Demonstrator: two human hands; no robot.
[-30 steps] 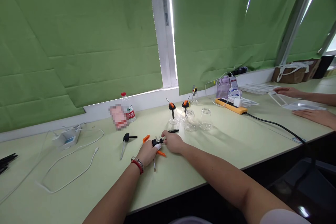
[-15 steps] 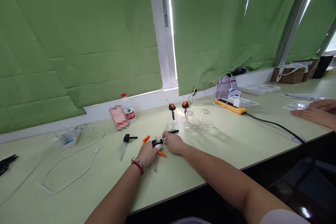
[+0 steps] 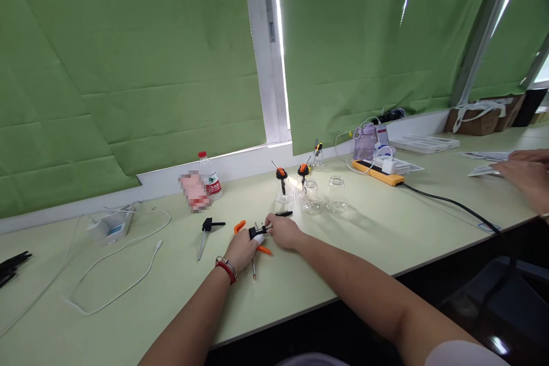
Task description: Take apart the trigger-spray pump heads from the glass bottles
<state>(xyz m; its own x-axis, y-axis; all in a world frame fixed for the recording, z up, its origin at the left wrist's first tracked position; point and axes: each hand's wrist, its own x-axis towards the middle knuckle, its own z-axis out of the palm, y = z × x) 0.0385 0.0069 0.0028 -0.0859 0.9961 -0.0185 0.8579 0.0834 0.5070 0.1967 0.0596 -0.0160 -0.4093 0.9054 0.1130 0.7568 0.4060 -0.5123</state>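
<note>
Still gripping a black part (image 3: 253, 233) in the left hand (image 3: 240, 250), over the table (image 3: 309, 283) near an orange handle (image 3: 265, 250), apparently pinching its right end with the right hand (image 3: 282, 233); unchanged over a second, so seemingly mid-step. Farther off, seeing a co-worker's hand (image 3: 524, 176) drawn rightward.

the gripped black part (image 3: 253, 232) looks like matt plastic, the orange piece (image 3: 265, 250) smooth plastic, and the thin rod (image 3: 254, 270) shiny metal. the jars (image 3: 336, 190) are clear and glossy, glass or hard plastic. the tabletop (image 3: 171, 303) has a smooth, faintly reflective finish. the blind (image 3: 128, 57) is matt and creased, cloth or paper-like; the window frame (image 3: 259, 68) looks like dull metal. the power strip (image 3: 373, 171) seems smooth plastic.
</note>
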